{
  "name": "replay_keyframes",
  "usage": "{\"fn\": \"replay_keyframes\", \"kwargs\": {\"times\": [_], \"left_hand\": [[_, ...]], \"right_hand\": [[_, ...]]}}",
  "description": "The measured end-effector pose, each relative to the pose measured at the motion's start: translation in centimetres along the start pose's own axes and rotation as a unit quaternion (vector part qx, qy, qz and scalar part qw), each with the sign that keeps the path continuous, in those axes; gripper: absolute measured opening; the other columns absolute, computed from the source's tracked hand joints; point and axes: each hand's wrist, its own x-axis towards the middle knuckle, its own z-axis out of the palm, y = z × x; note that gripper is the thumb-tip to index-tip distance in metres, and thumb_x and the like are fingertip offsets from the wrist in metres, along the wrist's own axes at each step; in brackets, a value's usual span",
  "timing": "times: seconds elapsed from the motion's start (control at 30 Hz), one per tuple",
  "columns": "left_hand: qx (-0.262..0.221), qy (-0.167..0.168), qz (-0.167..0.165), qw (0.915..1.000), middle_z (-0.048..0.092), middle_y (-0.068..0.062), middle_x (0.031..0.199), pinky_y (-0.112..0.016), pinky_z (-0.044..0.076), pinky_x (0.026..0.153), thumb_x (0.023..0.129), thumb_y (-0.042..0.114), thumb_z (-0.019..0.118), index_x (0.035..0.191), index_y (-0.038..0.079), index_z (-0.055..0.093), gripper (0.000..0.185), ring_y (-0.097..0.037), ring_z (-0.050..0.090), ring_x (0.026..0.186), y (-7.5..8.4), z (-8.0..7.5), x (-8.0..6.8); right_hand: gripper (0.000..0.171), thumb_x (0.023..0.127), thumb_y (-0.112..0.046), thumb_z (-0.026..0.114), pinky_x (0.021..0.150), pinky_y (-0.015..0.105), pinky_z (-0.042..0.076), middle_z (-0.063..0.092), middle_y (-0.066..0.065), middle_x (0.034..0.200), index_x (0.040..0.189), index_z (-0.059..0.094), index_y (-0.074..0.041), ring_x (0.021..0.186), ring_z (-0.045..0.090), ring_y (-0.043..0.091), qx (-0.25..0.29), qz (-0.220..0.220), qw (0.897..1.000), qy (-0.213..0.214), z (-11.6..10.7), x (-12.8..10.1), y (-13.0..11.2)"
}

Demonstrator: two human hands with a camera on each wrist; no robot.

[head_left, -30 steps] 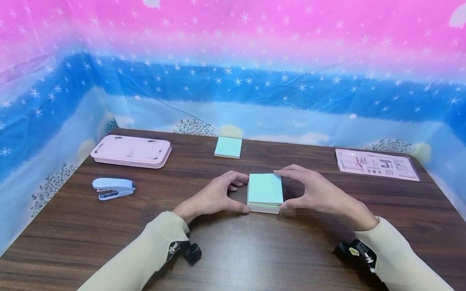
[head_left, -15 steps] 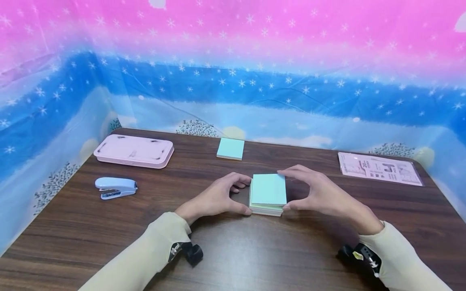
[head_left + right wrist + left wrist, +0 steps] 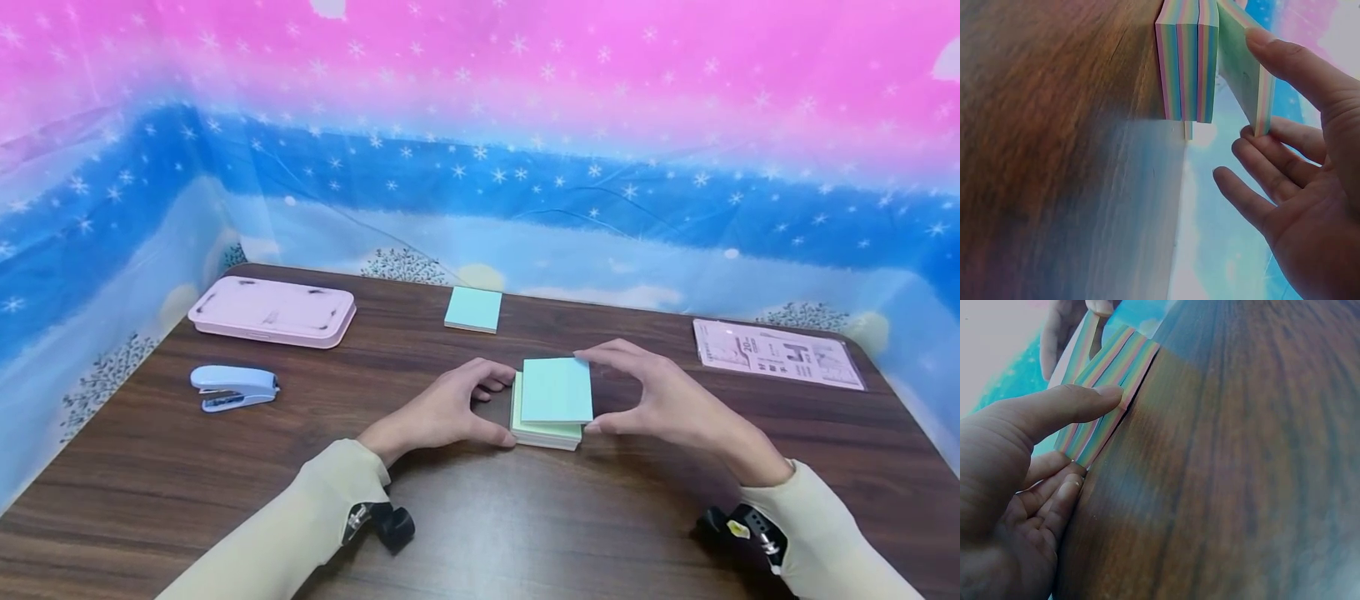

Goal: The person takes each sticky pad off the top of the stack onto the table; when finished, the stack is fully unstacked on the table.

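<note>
Fingertips of my right hand (image 3: 660, 398) pinch the top pad (image 3: 557, 390), lifted at one edge and skewed off the stack of sticky-note pads (image 3: 546, 432). My left hand (image 3: 442, 408) steadies that stack, thumb against its near corner, fingers curled at its side. Separation looks partly done: the pad is not yet clear. Another pad (image 3: 472, 309) lies farther back on the table (image 3: 525, 517).

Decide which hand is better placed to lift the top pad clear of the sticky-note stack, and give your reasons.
Probably the right hand. Its thumb and fingers already pinch the top pad, which sits tilted and raised off the stack on that side. The left hand only braces the stack's left edge against the table.
</note>
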Motion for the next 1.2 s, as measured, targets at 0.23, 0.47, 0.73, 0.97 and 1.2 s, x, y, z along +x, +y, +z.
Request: {"fn": "replay_keyframes", "kwargs": {"times": [0.23,0.47,0.73,0.97,1.2], "left_hand": [[0.001,-0.001,-0.003,1.0000,0.060,-0.006,0.139,-0.034,0.050,0.107,0.077,0.022,0.096,0.143,0.004,0.060,0.078,-0.022,0.058,0.124,0.15,-0.05,0.01],[-0.006,0.000,-0.002,1.0000,0.061,-0.006,0.138,-0.034,0.050,0.107,0.076,0.021,0.096,0.142,0.003,0.060,0.077,-0.022,0.058,0.124,0.12,-0.01,0.01],[-0.005,0.000,-0.005,1.0000,0.061,-0.005,0.138,-0.034,0.050,0.107,0.076,0.022,0.096,0.142,0.004,0.061,0.077,-0.021,0.058,0.123,0.16,-0.06,-0.02],[-0.002,0.002,-0.004,1.0000,0.061,-0.005,0.137,-0.034,0.050,0.107,0.076,0.022,0.096,0.142,0.003,0.061,0.077,-0.021,0.058,0.123,0.08,-0.22,-0.06],[-0.003,0.000,-0.007,1.0000,0.061,-0.005,0.138,-0.034,0.050,0.107,0.076,0.023,0.096,0.142,0.005,0.061,0.076,-0.021,0.058,0.124,0.05,-0.01,-0.08]], "right_hand": [[0.087,0.076,-0.039,0.097,0.110,0.061,0.046,0.058,-0.003,0.148,0.151,0.060,-0.017,0.138,0.054,0.029,0.000,0.004,1.000,0.003,-0.20,0.03,0.10],[0.086,0.077,-0.043,0.097,0.110,0.061,0.046,0.058,-0.001,0.148,0.151,0.060,-0.020,0.137,0.054,0.030,-0.005,0.007,1.000,0.008,-0.30,0.10,0.19],[0.085,0.078,-0.041,0.097,0.108,0.063,0.047,0.057,-0.003,0.148,0.151,0.059,-0.024,0.135,0.056,0.030,-0.001,0.026,1.000,0.015,-0.41,0.08,0.29],[0.085,0.079,-0.045,0.095,0.108,0.064,0.047,0.058,-0.003,0.147,0.152,0.059,-0.023,0.135,0.056,0.031,-0.002,0.022,1.000,0.022,-0.40,0.38,0.43],[0.085,0.079,-0.047,0.095,0.106,0.062,0.049,0.060,-0.003,0.143,0.152,0.059,-0.024,0.132,0.058,0.029,0.002,0.027,0.999,0.033,-0.80,0.50,0.52]]}}
